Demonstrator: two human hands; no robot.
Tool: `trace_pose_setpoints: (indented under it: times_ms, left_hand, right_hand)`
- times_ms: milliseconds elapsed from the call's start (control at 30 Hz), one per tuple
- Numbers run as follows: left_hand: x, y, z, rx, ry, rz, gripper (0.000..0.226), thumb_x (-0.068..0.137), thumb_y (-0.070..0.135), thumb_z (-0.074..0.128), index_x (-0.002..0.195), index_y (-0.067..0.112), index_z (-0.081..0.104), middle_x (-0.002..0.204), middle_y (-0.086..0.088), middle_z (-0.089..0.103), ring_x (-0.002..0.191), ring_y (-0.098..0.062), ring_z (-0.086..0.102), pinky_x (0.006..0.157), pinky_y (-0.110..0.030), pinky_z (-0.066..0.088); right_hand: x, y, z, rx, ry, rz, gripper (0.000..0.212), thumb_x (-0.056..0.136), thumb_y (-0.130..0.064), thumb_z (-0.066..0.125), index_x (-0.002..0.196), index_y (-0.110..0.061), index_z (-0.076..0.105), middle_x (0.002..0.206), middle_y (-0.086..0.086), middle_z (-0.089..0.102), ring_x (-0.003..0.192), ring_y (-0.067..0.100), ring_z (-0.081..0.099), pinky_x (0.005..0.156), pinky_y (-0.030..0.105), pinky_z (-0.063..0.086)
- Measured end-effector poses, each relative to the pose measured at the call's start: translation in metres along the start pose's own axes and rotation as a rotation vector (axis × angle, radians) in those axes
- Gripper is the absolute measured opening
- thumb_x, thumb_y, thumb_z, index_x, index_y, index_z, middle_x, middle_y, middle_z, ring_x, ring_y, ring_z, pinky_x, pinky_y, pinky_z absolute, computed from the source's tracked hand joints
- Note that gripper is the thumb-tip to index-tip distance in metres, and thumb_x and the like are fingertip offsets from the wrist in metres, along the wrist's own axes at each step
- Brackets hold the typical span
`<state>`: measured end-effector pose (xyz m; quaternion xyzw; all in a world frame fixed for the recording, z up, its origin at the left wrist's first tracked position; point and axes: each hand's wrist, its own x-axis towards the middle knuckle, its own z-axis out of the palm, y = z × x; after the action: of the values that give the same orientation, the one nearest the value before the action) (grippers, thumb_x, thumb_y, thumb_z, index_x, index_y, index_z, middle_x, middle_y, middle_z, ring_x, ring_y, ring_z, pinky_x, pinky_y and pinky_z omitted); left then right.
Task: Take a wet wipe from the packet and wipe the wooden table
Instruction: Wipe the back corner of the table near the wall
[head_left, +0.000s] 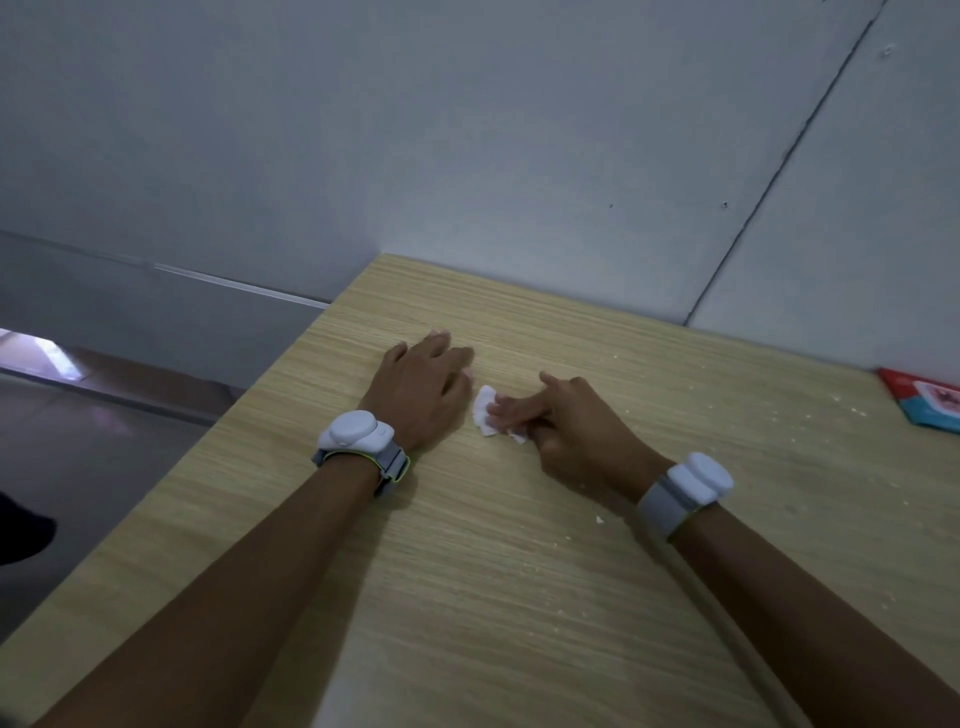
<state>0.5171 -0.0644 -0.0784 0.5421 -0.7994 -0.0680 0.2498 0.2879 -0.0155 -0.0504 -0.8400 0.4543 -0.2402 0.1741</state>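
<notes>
Right hand on the wipe, wiping under way beside the braced left hand.

Nearest, the right hand (563, 421) presses a small bunched wet wipe (487, 411) onto the wooden table (519, 597), fingers laid over it and the thumb seemingly tucked beneath, the wipe poking out past the fingertips toward the left hand (423, 392). That one rests flat and relaxed, holding nothing, just beside the wipe. White crumbs (779, 415) scatter off to the right hand's outer side, so the stroke probably has to head back that way. Farthest out, the red-and-blue wet wipe packet (922, 397) sits at the table's right edge.
</notes>
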Motion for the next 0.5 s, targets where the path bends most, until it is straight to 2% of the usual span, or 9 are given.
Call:
trace_pose_setpoints:
  times_ms: [133,233,333,367,400,500]
  left_hand:
    - [0.000,-0.001,0.000,-0.032,-0.021,-0.022,0.046,0.103,0.039,0.041,0.145,0.026,0.054,0.160,-0.005,0.041,0.152,-0.020,0.029,0.124,-0.049,0.018]
    - [0.000,-0.001,0.000,-0.043,-0.012,-0.016,0.047,0.101,0.040,0.040,0.143,0.027,0.056,0.158,-0.005,0.043,0.151,-0.020,0.031,0.123,-0.050,0.020]
    - [0.001,-0.002,0.002,-0.040,0.007,-0.011,0.043,0.102,0.038,0.043,0.141,0.027,0.057,0.157,-0.006,0.046,0.150,-0.020,0.034,0.122,-0.049,0.021]
    - [0.002,-0.002,0.002,-0.039,0.014,-0.011,0.042,0.102,0.038,0.044,0.140,0.027,0.058,0.156,-0.006,0.046,0.150,-0.020,0.034,0.121,-0.049,0.021]
    - [0.002,-0.002,0.003,-0.039,0.016,-0.010,0.041,0.102,0.037,0.045,0.139,0.027,0.058,0.156,-0.006,0.047,0.150,-0.020,0.034,0.121,-0.049,0.021]
    - [0.003,-0.002,0.004,-0.036,0.011,-0.007,0.041,0.102,0.037,0.045,0.139,0.027,0.058,0.156,-0.005,0.047,0.150,-0.021,0.034,0.121,-0.050,0.021]
  right_hand:
    - [-0.012,0.019,-0.028,-0.076,0.135,0.151,0.039,0.084,-0.016,0.052,0.103,-0.033,0.082,0.094,-0.018,0.079,0.099,-0.003,0.071,0.125,0.028,0.026]
    - [-0.023,0.027,-0.033,-0.119,0.103,0.171,0.034,0.088,-0.008,0.061,0.097,-0.032,0.083,0.092,-0.017,0.079,0.093,-0.002,0.072,0.126,0.031,0.025]
    - [-0.034,0.030,-0.036,-0.136,0.108,0.188,0.043,0.086,0.004,0.065,0.101,-0.032,0.083,0.087,-0.017,0.079,0.088,-0.016,0.066,0.121,0.013,0.024]
    - [-0.035,0.029,-0.037,-0.134,0.134,0.191,0.043,0.085,0.004,0.065,0.102,-0.032,0.082,0.088,-0.017,0.079,0.088,-0.016,0.066,0.119,0.009,0.023]
    - [-0.037,0.027,-0.037,-0.129,0.156,0.190,0.042,0.086,0.003,0.064,0.103,-0.031,0.082,0.089,-0.016,0.079,0.090,-0.010,0.069,0.121,0.013,0.020]
    - [-0.035,0.014,-0.029,-0.150,0.166,0.174,0.043,0.084,0.001,0.061,0.105,-0.030,0.082,0.093,-0.016,0.079,0.095,0.005,0.071,0.127,0.040,0.021]
